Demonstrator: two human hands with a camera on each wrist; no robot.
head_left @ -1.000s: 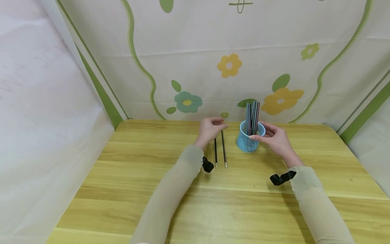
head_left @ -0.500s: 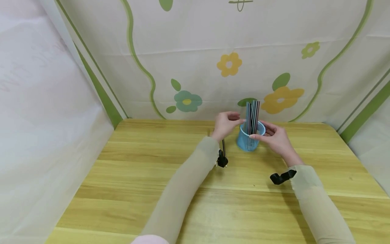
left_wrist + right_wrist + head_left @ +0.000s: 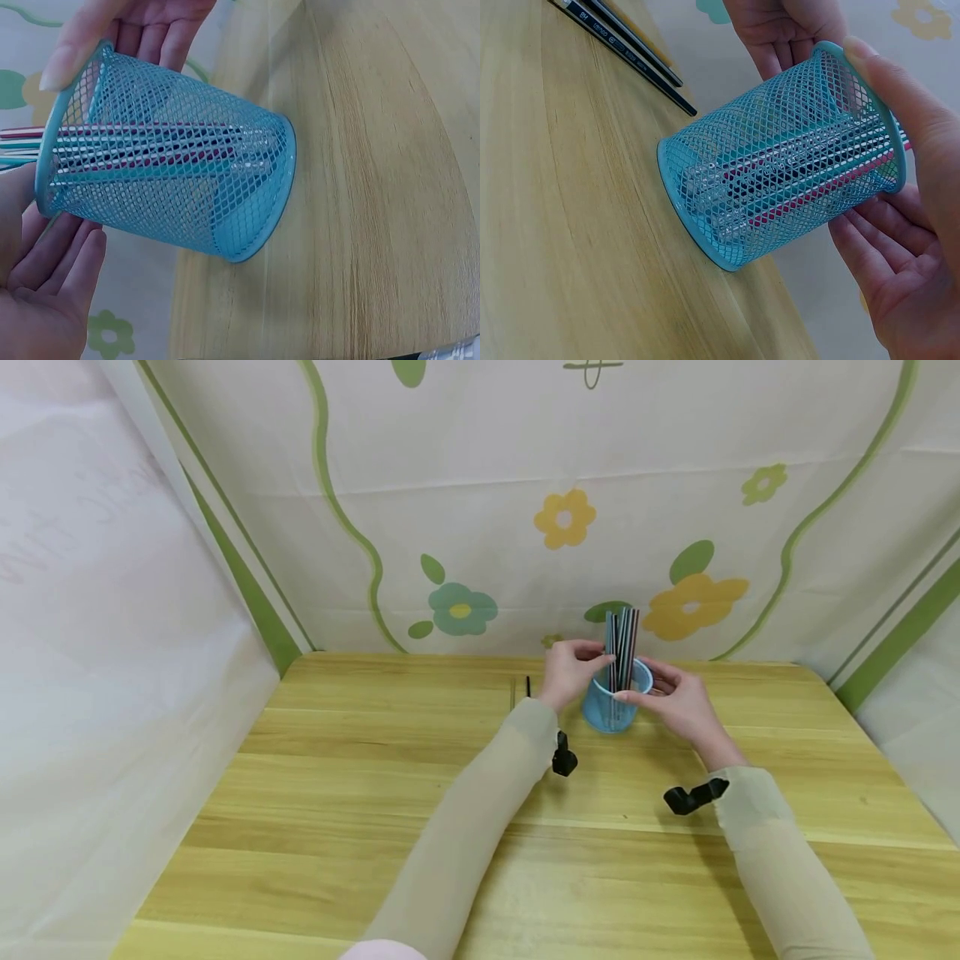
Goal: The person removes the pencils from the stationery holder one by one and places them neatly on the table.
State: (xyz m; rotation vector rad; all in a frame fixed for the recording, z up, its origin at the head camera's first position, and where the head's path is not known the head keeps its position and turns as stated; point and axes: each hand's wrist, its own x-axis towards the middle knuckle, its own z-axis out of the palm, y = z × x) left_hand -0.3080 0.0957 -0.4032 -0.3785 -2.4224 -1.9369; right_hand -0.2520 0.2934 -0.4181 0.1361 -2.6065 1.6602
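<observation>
A blue mesh pen cup [image 3: 602, 714] stands upright near the table's back edge. Several pencils [image 3: 625, 635] stick up out of it, striped teal, black, white and dark red. My right hand [image 3: 684, 706] grips the cup's rim from the right, thumb in front. From the left, my left hand [image 3: 566, 672] reaches over the rim, thumb at the pencils' left side; whether it pinches one is hidden. Left of the cup, black pencils [image 3: 622, 56] and a yellow pencil [image 3: 641, 34] lie on the table. My left forearm partly covers them in the head view.
The wooden table [image 3: 300, 827] runs back to a white cloth [image 3: 480, 543] printed with flowers. Another white cloth [image 3: 112, 693] hangs along the left side. A small black device [image 3: 564, 756] sits at my left wrist, and a similar black device [image 3: 693, 796] at my right.
My left hand has moved right, from above the pencils on the table to the cup's rim and the upright pencils. My right hand stays on the cup.
</observation>
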